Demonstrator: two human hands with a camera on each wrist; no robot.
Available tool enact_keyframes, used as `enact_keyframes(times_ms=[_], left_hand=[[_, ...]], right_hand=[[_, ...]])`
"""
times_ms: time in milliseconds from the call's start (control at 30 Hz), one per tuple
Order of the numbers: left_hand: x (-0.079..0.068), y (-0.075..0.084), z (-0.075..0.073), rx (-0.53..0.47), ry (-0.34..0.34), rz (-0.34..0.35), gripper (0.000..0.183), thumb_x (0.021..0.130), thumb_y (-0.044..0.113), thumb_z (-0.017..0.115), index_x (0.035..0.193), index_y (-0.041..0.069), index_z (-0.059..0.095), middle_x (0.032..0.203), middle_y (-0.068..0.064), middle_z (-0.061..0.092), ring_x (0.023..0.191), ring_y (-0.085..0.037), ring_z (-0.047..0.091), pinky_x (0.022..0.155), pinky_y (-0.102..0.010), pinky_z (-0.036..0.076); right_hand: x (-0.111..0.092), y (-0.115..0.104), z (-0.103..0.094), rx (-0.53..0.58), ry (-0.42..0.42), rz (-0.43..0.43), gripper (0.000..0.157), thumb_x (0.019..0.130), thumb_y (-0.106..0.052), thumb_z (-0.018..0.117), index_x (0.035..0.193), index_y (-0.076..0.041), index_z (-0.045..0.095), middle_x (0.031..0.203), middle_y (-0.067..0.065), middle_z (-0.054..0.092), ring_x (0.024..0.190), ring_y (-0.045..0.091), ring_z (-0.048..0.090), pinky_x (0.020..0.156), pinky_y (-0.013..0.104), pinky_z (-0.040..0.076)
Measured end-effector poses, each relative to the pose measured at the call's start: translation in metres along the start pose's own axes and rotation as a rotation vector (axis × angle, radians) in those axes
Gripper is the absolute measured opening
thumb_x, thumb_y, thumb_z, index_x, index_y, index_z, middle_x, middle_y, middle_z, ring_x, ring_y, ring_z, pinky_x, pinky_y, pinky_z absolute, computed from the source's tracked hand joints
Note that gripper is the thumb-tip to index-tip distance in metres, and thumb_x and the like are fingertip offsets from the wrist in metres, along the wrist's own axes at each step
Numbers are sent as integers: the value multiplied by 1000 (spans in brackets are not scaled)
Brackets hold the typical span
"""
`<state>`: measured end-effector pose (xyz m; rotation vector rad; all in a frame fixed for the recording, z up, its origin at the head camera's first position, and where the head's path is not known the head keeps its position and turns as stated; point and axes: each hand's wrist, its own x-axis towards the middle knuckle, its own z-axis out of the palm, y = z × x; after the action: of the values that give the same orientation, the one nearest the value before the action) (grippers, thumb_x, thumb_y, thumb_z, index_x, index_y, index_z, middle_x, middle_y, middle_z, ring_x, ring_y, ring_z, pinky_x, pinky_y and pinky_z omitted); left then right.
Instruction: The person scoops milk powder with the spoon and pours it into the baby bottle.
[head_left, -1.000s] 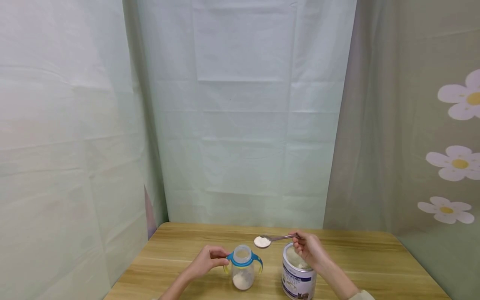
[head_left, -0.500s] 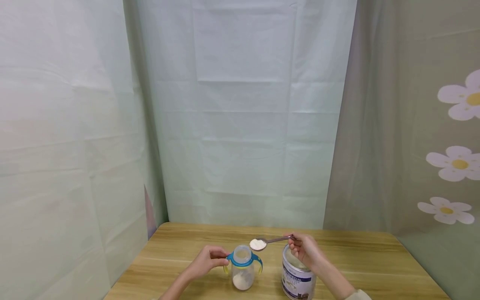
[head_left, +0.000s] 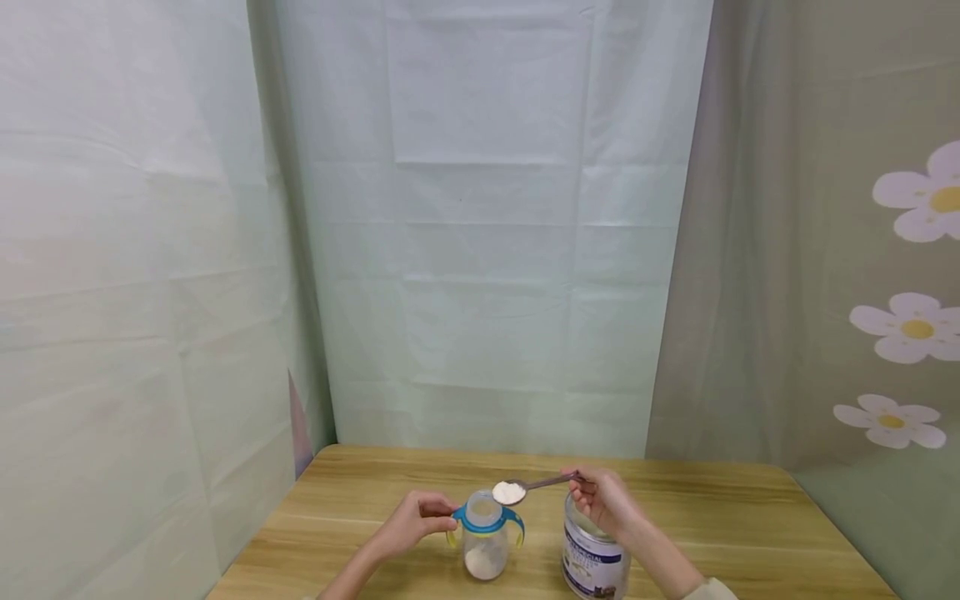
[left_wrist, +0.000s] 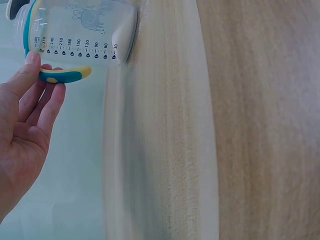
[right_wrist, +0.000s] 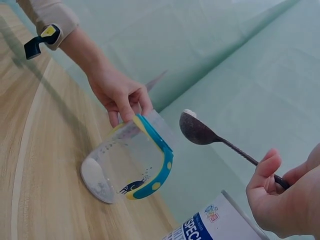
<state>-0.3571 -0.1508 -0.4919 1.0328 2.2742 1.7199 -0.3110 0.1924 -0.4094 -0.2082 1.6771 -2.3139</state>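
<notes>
My left hand [head_left: 411, 527] pinches one blue-and-yellow handle [left_wrist: 65, 76] of a clear baby bottle [head_left: 484, 548] that stands upright and uncapped on the table. White powder [right_wrist: 96, 177] lies in its bottom, and measuring marks show on its side in the left wrist view. Between thumb and fingers, my right hand [head_left: 613, 507] holds a dark metal spoon [right_wrist: 197, 131] with a twisted handle. A heap of white powder [head_left: 508, 492] fills the spoon's bowl, which overlaps the right of the bottle's mouth in the head view. Below the right hand stands an open can [head_left: 596, 562] with a printed label.
The wood-grain table [head_left: 360, 483] carries the bottle and can. Pale green curtains [head_left: 487, 333] hang behind and at the sides, and the right one has printed daisies [head_left: 892, 421].
My right hand has moved left with the loaded spoon, from between can and bottle to the bottle's mouth. The left hand, bottle and can have stayed in place.
</notes>
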Motion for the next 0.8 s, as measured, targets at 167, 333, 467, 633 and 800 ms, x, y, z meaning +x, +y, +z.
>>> enact_keyframes(times_ms=[167, 333, 467, 633, 800], left_hand=[[0, 1, 0, 1, 2, -1, 26, 89, 13, 68, 107, -7, 68, 103, -22, 70, 90, -5, 68, 76, -21, 56], [0, 2, 1, 17, 1, -5, 24, 89, 11, 68, 106, -6, 68, 102, -23, 70, 89, -5, 68, 76, -20, 56], [0, 3, 1, 20, 3, -21, 24, 89, 12, 68, 106, -5, 69, 102, -22, 70, 88, -5, 68, 76, -20, 56], [0, 3, 1, 10, 7, -28, 24, 89, 12, 69, 106, -4, 69, 103, -23, 70, 87, -5, 68, 75, -20, 55], [0, 3, 1, -3, 4, -27, 24, 89, 12, 68, 107, -4, 69, 103, -22, 70, 88, -6, 68, 75, -21, 56]], right_hand=[[1, -1, 3, 2, 1, 6, 36, 104, -12, 32, 95, -8, 67, 73, -6, 62, 65, 0, 53, 59, 11, 43], [1, -1, 5, -6, -27, 7, 37, 104, -12, 32, 97, -8, 68, 73, -7, 63, 66, -1, 55, 60, 11, 44], [2, 0, 7, -11, -34, 9, 35, 104, -12, 34, 98, -7, 68, 73, -7, 62, 66, -1, 54, 59, 11, 43], [3, -1, 11, -20, -31, 7, 34, 104, -13, 34, 101, -6, 67, 74, -7, 62, 66, 0, 53, 59, 11, 42], [4, -1, 15, -33, -33, 8, 35, 104, -12, 32, 102, -5, 66, 75, -6, 61, 67, 0, 53, 60, 11, 43]])
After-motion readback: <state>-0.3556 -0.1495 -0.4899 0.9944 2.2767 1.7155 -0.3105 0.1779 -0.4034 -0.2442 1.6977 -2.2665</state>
